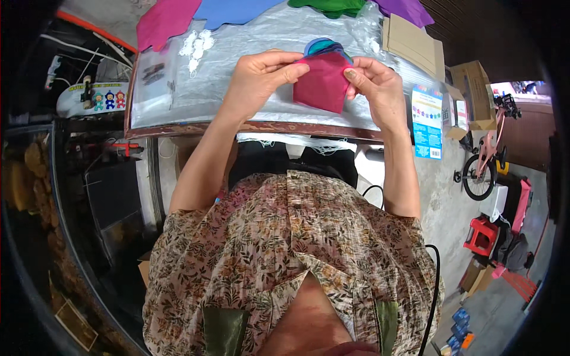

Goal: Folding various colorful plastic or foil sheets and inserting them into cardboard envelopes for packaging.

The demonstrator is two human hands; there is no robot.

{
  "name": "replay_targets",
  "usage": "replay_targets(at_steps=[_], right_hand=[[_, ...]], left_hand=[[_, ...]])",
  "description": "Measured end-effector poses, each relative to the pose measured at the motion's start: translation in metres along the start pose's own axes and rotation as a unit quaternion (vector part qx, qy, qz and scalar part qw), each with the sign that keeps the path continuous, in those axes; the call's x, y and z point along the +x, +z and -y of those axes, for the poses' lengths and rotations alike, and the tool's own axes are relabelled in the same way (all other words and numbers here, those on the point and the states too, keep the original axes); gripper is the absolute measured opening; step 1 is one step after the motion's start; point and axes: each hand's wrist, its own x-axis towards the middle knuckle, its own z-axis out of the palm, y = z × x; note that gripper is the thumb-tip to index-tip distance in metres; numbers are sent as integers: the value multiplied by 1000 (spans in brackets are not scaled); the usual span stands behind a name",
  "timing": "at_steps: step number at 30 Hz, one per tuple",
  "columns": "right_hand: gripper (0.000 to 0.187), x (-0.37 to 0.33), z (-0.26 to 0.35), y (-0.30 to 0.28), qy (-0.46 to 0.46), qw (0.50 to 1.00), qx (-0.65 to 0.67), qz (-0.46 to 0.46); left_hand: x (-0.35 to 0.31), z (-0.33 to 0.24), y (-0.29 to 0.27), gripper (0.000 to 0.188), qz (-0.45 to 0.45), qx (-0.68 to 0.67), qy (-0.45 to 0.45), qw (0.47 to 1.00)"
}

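Between my two hands, above the near part of the table, is a small stack of coloured fabric pieces [322, 86]. A magenta piece faces me, and rounded teal, blue and dark edges show behind its top. My left hand [256, 80] pinches the stack's upper left corner between thumb and fingers. At the upper right edge, my right hand [381, 89] grips it with the thumb in front. The lower part of the fabric hangs free, just over the plastic-covered table [178, 110].
Pink [168, 24], blue [234, 12], green [329, 6] and purple fabric [408, 10] lie along the far edge. White string bundles [196, 48] are at left. Flat cardboard [414, 44], a printed blue-and-white card [428, 124] and an open carton [475, 86] stand right. White strings [325, 144] hang below the table edge.
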Motion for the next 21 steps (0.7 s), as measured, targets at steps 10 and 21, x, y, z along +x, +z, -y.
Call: replay_targets(at_steps=[10, 21], right_hand=[[14, 9, 7, -3, -129, 982, -139, -9], [15, -15, -32, -10, -275, 884, -376, 41]], left_hand=[[9, -12, -13, 15, 31, 390, 276, 878], [-14, 29, -22, 22, 52, 457, 450, 765]])
